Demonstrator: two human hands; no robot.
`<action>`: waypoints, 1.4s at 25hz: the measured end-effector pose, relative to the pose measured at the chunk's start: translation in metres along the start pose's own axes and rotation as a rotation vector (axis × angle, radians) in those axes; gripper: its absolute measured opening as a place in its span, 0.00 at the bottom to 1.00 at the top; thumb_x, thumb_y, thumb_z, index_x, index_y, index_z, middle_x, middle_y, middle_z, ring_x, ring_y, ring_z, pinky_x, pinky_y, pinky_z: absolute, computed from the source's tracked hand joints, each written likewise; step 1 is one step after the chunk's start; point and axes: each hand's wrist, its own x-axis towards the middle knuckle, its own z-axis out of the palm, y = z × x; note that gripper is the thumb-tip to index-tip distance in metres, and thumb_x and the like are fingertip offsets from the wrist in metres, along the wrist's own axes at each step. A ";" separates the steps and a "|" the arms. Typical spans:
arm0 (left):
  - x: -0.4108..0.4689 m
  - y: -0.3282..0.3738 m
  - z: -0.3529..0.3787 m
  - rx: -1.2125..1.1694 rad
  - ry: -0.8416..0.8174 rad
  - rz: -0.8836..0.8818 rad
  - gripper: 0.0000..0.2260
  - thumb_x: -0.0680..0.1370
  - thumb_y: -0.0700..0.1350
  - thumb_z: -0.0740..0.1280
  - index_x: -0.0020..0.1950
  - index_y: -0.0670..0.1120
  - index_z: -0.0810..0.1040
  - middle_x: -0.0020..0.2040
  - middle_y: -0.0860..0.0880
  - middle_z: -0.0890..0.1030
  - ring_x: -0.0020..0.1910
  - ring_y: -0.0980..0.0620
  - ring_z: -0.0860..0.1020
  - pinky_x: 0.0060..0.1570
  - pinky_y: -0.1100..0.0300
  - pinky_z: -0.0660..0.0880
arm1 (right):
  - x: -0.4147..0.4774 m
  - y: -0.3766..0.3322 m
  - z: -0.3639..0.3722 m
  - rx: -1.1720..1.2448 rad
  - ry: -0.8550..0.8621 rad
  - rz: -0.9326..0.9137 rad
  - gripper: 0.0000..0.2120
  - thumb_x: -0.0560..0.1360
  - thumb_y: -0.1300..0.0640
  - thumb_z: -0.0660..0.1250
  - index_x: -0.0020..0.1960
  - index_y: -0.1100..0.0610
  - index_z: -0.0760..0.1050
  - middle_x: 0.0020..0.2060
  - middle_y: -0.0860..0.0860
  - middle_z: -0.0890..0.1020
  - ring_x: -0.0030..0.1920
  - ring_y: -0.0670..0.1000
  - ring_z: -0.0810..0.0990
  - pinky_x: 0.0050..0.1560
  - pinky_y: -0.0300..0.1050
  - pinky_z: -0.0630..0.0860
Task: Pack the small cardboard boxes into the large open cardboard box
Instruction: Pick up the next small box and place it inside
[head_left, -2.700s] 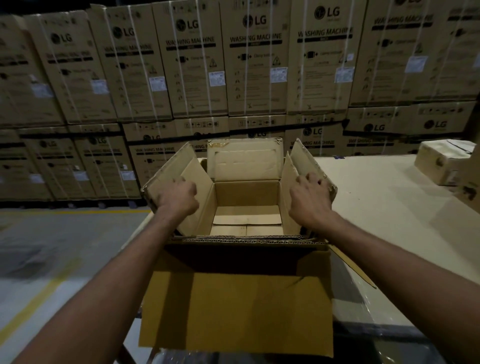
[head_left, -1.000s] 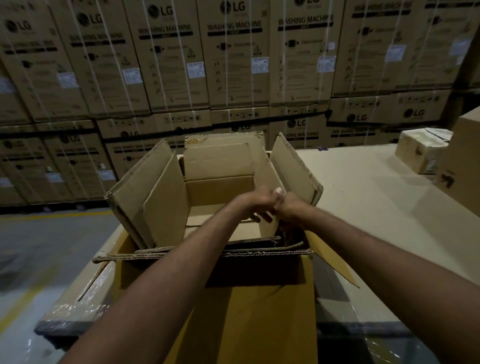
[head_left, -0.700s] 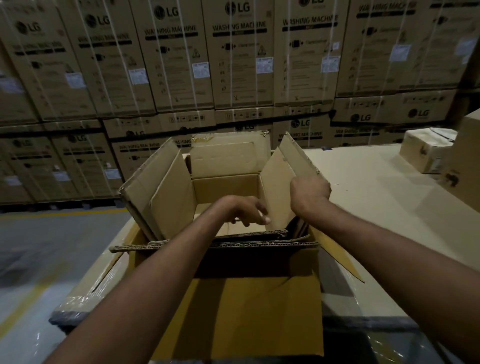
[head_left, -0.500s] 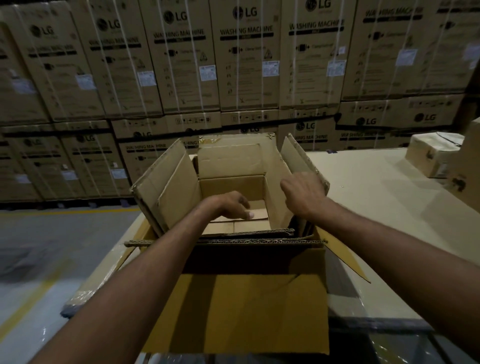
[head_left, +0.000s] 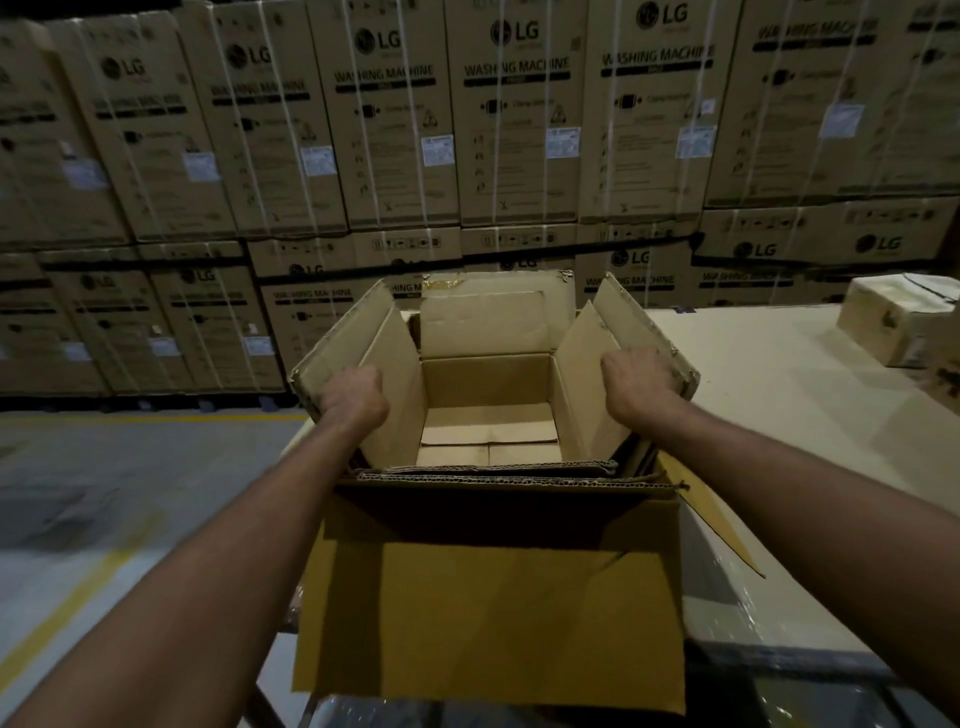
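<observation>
The large open cardboard box (head_left: 488, 613) stands in front of me on the work surface, its near flap hanging down toward me. Flat tops of small cardboard boxes (head_left: 488, 434) show at its bottom. My left hand (head_left: 353, 397) is closed on the box's left flap (head_left: 358, 338), holding it outward. My right hand (head_left: 641, 382) presses on the right flap (head_left: 634, 322), fingers curled over its edge. The far flap (head_left: 493, 322) stands upright.
A pale work surface (head_left: 769, 395) extends to the right, with a small cardboard box (head_left: 898, 319) at its far right edge. Stacked washing-machine cartons (head_left: 509, 130) form a wall behind. Grey floor with a yellow line (head_left: 78, 613) lies to the left.
Both hands came out of the box's inside; my left hand moved left onto the left flap and my right hand moved onto the right flap, spreading them apart.
</observation>
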 end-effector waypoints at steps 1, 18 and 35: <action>0.002 -0.004 0.002 -0.047 0.013 0.009 0.07 0.81 0.39 0.65 0.58 0.45 0.78 0.52 0.44 0.79 0.51 0.46 0.78 0.51 0.49 0.81 | 0.001 0.000 0.001 0.027 0.007 0.030 0.07 0.78 0.61 0.69 0.57 0.58 0.79 0.49 0.56 0.79 0.50 0.55 0.78 0.46 0.49 0.80; -0.025 0.036 -0.016 -0.308 -0.027 0.211 0.15 0.78 0.54 0.71 0.64 0.53 0.79 0.63 0.48 0.79 0.62 0.48 0.76 0.61 0.49 0.73 | -0.032 0.000 -0.014 0.044 0.083 -0.111 0.08 0.75 0.56 0.71 0.55 0.52 0.79 0.53 0.52 0.78 0.58 0.54 0.72 0.59 0.53 0.71; -0.221 0.120 -0.026 -0.828 0.235 0.551 0.12 0.82 0.51 0.67 0.65 0.55 0.79 0.59 0.57 0.83 0.57 0.59 0.80 0.54 0.57 0.80 | -0.195 0.066 -0.016 0.805 0.452 -0.076 0.07 0.79 0.51 0.70 0.56 0.49 0.83 0.55 0.44 0.82 0.58 0.44 0.74 0.56 0.42 0.69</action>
